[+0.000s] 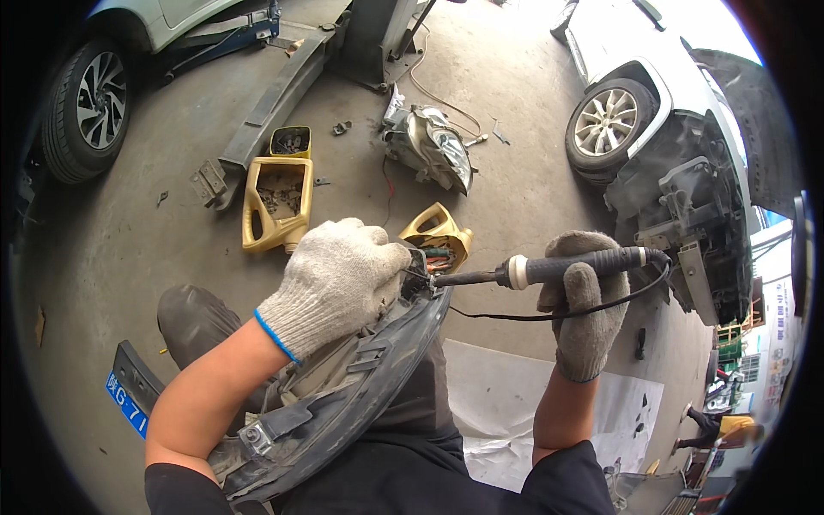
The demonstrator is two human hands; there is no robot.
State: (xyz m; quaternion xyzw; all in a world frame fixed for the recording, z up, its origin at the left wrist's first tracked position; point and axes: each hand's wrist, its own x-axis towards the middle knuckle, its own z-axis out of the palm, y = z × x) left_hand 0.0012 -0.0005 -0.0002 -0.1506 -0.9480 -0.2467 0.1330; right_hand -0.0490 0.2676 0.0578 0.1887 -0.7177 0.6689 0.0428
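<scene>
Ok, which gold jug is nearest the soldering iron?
The rightmost jug, beyond the tip of the soldering iron; the other jug is farther left, past the left hand.

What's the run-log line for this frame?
left hand: at black car part | right hand: gripping soldering iron | iron tip: at part's far end | headlight: on floor

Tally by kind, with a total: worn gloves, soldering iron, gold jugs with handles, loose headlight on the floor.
Worn gloves: 2
Soldering iron: 1
Gold jugs with handles: 2
Loose headlight: 1
Total: 6
</scene>
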